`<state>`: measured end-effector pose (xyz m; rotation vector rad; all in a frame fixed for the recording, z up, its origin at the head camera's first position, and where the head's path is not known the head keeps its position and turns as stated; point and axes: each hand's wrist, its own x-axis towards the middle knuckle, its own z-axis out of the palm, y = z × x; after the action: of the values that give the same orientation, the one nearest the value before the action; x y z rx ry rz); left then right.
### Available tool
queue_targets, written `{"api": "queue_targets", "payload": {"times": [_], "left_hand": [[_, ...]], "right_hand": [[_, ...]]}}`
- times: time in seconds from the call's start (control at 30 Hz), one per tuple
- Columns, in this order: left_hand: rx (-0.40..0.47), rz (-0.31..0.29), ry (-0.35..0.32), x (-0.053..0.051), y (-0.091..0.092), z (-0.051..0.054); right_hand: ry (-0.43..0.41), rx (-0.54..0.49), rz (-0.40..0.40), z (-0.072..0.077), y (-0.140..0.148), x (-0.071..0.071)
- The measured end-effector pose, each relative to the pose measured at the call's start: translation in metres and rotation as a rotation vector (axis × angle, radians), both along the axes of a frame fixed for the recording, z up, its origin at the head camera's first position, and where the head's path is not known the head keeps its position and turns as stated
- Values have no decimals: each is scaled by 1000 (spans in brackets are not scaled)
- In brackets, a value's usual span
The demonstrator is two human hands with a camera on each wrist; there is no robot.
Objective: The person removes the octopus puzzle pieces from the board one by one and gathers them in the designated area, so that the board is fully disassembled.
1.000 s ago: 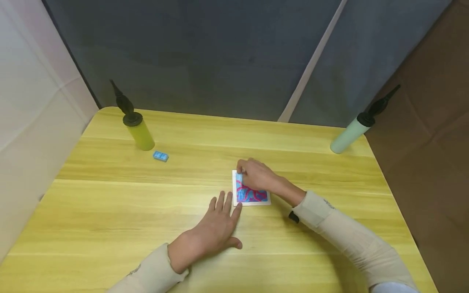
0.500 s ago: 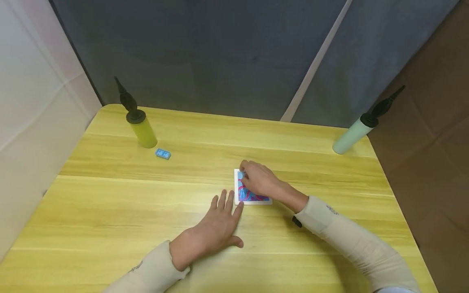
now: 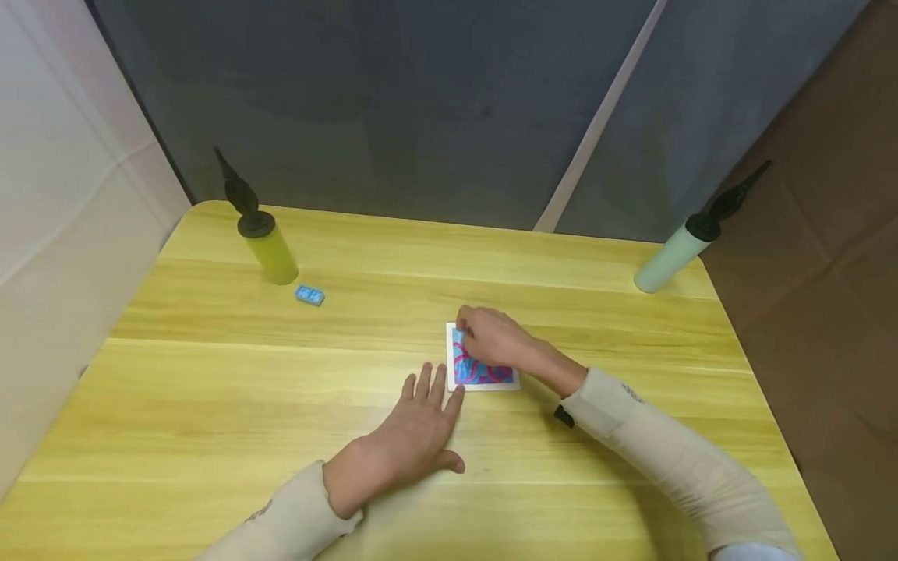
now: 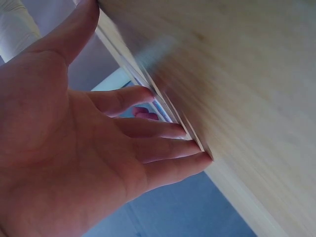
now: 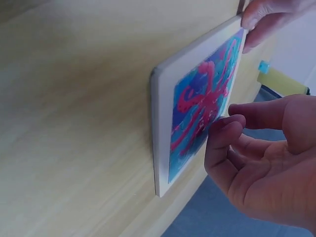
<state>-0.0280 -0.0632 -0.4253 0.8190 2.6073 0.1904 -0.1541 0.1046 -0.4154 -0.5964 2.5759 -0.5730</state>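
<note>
A flat square picture tile (image 3: 484,377) with a white border and a pink octopus-like shape on blue lies at the middle of the table. My right hand (image 3: 491,335) is over its far left corner. In the right wrist view its fingers are curled, the bent index finger (image 5: 227,129) at the picture's edge and the thumb (image 5: 256,112) close by. Nothing shows between them. My left hand (image 3: 414,436) rests flat with fingers spread, left of and nearer than the tile. Its index fingertip touches the tile's near left corner.
A yellow balloon pump (image 3: 275,257) with a black nozzle stands at the back left, beside a small blue block (image 3: 309,295). At the back right is a pale green balloon pump (image 3: 669,261). Grey curtain (image 3: 421,117) hangs behind the wooden table (image 3: 210,405).
The head view shifts slightly between frames. Both hands and the tile stay in nearly the same places, with my right fingers still at the far left corner.
</note>
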Motion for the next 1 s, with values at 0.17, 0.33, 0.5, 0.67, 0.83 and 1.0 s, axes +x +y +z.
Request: {"api": "queue_targets", "payload": {"times": [0.17,0.33,0.5,0.67,0.83,1.0], "left_hand": [[7,2,-10,2,0,-2],[-4,2,6,2,1,-3],[-16,-1,32,2,0,-2],[-25,-14,36,1,-1,-1],[-33,-12,23,-1,0,2],[-18,-9,15,-1,1,4]], "right_hand": [[22,19,22,-2,0,-1],[38,29,26,0,0,-1],[49,15,36,3,1,-4],[14,-24,54,6,-1,-3],[5,-15,26,7,-4,3],[78,48,-32,3,-4,5]]}}
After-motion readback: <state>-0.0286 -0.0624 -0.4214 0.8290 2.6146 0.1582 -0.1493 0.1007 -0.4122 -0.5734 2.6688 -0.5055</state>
